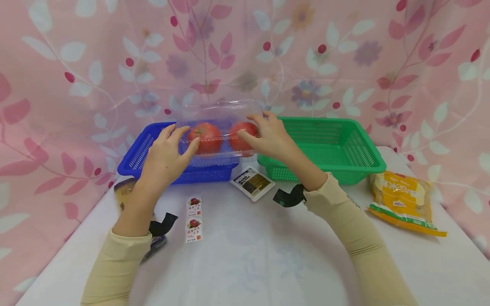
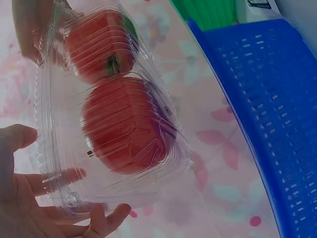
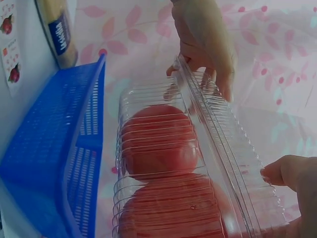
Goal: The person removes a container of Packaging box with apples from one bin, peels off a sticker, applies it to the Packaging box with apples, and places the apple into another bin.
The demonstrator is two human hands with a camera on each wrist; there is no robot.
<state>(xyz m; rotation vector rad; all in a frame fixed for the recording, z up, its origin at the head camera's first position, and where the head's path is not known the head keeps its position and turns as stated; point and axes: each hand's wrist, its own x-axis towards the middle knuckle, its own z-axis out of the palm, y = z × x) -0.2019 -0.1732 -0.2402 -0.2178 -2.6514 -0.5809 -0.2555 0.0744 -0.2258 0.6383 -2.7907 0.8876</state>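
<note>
Holding a clear clamshell box at both ends

From my remote station, I see the clear plastic clamshell box (image 1: pixel 226 146) raised above the white tablecloth (image 1: pixel 245 267), between two hands. The left hand (image 1: pixel 162 159) pinches one end between thumb and curled fingers; the right hand (image 1: pixel 273 136) pinches the opposite end likewise. The box is transparent and ribbed, with a crimped rim, and contains two round red fruits (image 1: pixel 206 138) side by side. In my head view it overlaps the blue plastic basket (image 1: pixel 206 175), hiding part of it. To the right stands a green plastic basket (image 1: pixel 321 172), crossed by the right forearm (image 1: pixel 311 170). Nearer me lie a packet with a black-and-gold label (image 1: pixel 252 183) and a strip of two fruit stickers (image 1: pixel 194 219); a yellow food bag (image 1: pixel 402 199) lies at far right.
</note>
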